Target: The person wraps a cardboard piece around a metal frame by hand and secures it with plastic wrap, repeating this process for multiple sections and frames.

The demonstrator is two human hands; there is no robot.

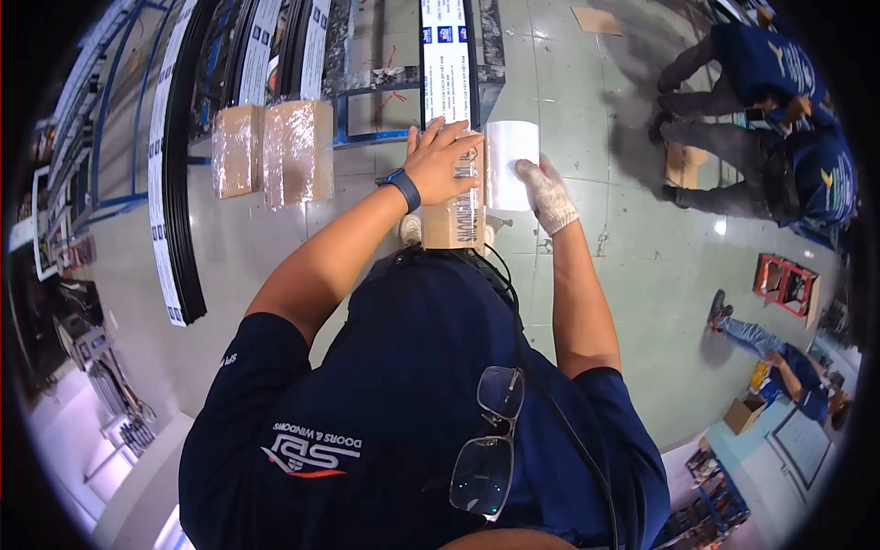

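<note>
My bare left hand, with a dark watch at the wrist, lies with fingers spread on a piece of brown cardboard. This printed cardboard covers the near end of a long profile bundle in white and blue printed film. In a pale knit glove, my right hand grips a wide roll of clear film by its right side, thumb on the roll's face. The roll is close beside the cardboard's right edge, and part of my right fingers is hidden behind it.
Left of me, two cardboard-capped bundle ends rest on a blue metal rack. A long black profile stack stands further left. Two people bend over at the upper right; another person is at the lower right near a bench.
</note>
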